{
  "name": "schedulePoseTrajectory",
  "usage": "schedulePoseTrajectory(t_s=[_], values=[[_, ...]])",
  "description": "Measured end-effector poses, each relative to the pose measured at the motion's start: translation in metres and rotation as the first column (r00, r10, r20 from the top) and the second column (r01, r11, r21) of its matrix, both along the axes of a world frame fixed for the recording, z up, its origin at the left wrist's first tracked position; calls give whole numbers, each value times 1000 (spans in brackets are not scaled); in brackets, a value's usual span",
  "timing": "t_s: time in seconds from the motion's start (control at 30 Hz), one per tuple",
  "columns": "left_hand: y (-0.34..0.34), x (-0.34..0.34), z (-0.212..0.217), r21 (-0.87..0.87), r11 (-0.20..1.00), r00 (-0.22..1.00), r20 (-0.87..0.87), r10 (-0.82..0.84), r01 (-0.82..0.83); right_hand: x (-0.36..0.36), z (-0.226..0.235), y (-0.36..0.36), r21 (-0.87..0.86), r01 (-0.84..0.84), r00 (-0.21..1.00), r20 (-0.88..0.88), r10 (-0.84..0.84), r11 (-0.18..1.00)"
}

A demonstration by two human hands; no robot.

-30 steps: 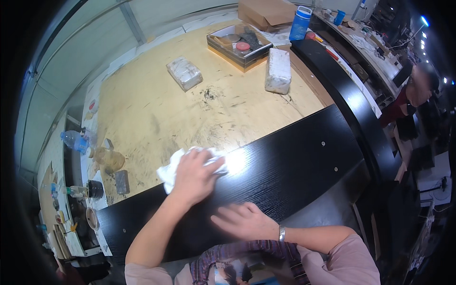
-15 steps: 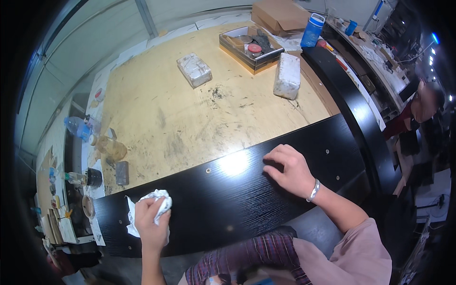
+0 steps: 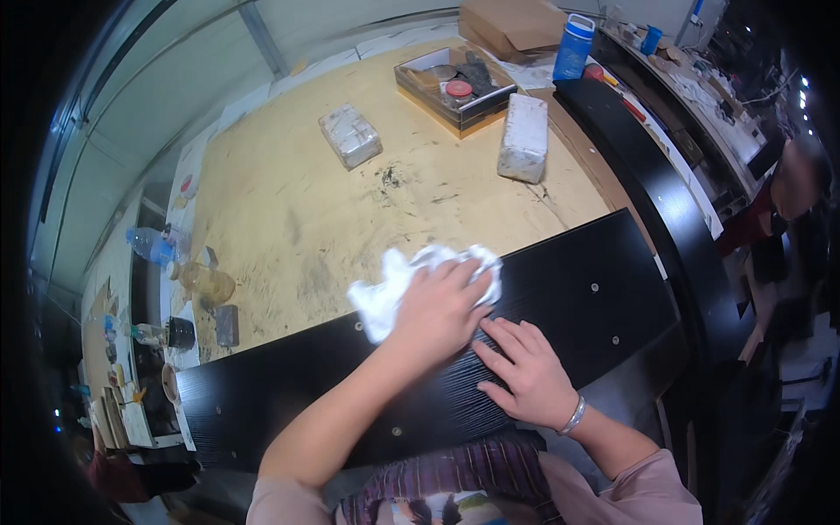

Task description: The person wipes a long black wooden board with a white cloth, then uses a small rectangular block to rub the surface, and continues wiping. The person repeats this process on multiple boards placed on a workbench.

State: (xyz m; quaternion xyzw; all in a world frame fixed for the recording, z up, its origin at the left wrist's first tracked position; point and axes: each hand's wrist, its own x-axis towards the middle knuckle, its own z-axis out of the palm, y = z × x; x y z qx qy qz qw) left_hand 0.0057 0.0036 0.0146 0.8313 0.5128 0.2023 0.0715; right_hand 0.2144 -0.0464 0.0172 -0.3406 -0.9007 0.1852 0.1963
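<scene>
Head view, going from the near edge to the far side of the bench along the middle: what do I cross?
Right hand flat on the black wooden panel → left hand pressing a crumpled white cloth → bare plywood bench top → plastic-wrapped white block → shallow open tray of small parts → brown cardboard box.

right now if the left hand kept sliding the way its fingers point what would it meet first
The left hand points up and right over the black panel, pressing the white cloth. Past the panel's far edge lies bare tabletop; the first thing, probably, is the pale wrapped block.
</scene>
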Motion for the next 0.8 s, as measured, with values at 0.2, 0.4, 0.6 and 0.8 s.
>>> schedulePoseTrajectory(t_s=[0.2, 0.4, 0.6, 0.8], values=[[51, 49, -6, -59, 996, 998, 33, -61, 63, 4, -4, 1, -34, -17, 999, -39, 16, 999], [-40, -102, -7, -114, 965, 969, 51, 242, -236, 9, -2, 4, -74, -23, 998, -56, 19, 997], [-122, -211, 15, -105, 710, 698, 135, 704, -696, 9, 1, 4, -76, -38, 998, -45, 35, 996], [-90, -129, -5, 60, 858, 856, 132, 500, -510, 6, -1, 5, -59, -87, 995, 39, 90, 994]])
